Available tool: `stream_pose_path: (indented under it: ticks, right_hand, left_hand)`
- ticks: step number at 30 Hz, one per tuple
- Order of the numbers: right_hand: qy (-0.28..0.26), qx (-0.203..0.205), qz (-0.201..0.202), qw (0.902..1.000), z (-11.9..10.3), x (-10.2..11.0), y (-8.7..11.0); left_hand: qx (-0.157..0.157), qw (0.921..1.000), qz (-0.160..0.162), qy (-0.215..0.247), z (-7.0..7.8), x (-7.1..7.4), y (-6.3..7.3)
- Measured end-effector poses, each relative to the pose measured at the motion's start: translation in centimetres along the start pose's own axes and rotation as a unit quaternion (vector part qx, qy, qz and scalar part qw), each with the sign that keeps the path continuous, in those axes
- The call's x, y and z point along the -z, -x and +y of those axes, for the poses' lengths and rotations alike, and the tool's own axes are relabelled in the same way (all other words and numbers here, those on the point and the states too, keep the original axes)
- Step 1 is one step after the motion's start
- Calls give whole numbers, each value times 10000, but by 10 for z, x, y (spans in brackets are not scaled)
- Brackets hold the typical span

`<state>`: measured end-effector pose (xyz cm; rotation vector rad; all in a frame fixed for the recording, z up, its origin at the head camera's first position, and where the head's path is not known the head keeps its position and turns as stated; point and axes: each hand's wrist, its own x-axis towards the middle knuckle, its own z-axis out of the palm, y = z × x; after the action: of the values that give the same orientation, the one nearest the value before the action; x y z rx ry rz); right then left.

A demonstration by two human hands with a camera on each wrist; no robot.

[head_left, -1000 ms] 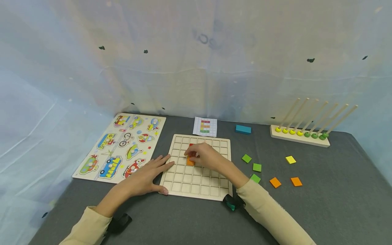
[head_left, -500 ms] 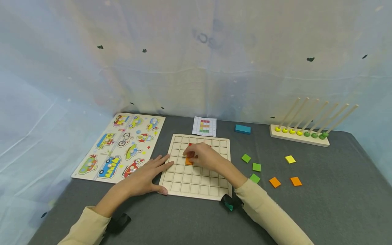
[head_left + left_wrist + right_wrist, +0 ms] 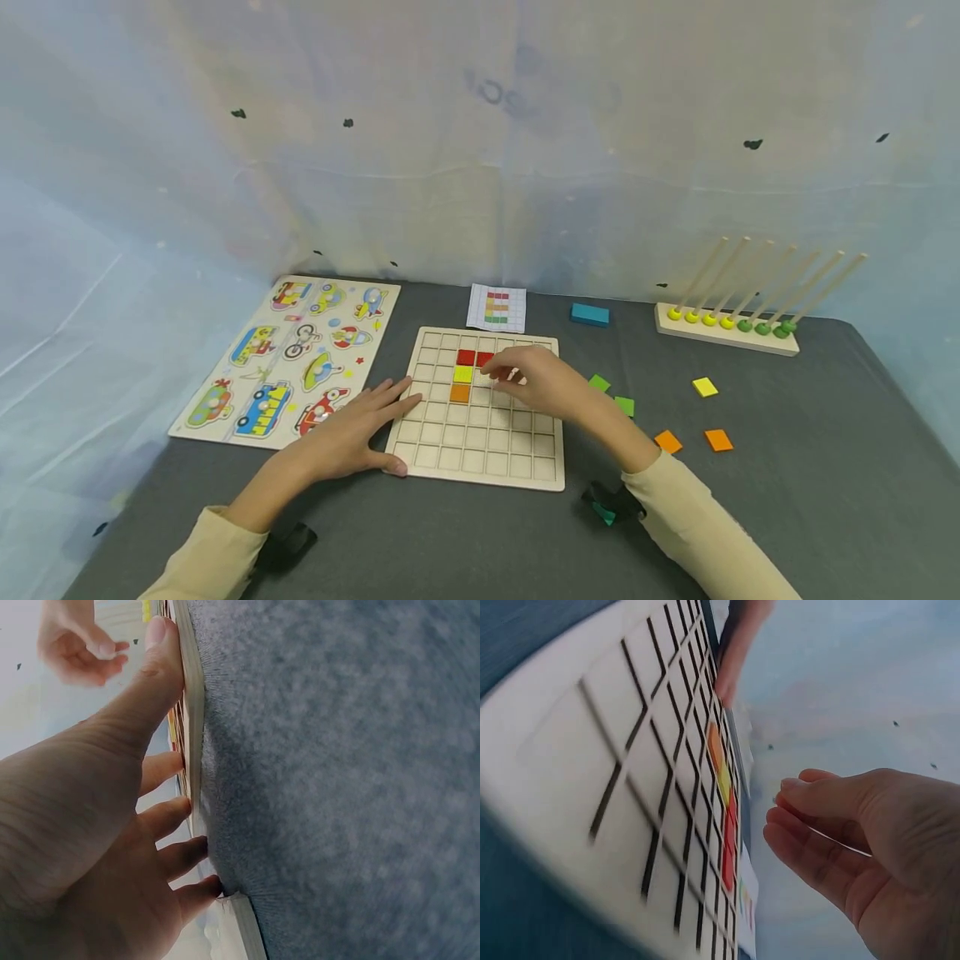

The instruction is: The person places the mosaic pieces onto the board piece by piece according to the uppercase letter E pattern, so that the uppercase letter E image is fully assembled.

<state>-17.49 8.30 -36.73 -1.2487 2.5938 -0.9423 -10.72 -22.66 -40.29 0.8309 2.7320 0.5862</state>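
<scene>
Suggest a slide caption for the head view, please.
Left hand touches the gridded board bearing coloured tiles; right hand hovers above.

The pale, grid-patterned board [image 3: 498,462] bears red tiles [image 3: 466,357], a yellow tile [image 3: 462,374] and an orange tile [image 3: 460,392].

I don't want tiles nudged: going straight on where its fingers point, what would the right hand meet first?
Probably the yellow tile on the grid board, though how high the right hand hovers is unclear.
</scene>
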Motion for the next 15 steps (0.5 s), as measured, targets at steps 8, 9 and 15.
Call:
stream_pose_path:
  ticks: [8, 9, 15]
  right_hand:
    - [240, -488, 256, 9982, 34, 17, 47]
    - [250, -550, 281, 9978, 37, 19, 53]
    - [357, -818, 394, 9952, 53, 33, 87]
  left_hand:
    - [-53, 10000, 34, 4, -1, -1, 0]
    - [-61, 10000, 45, 12, -1, -1, 0]
    - [-46, 10000, 62, 37, -1, -1, 0]
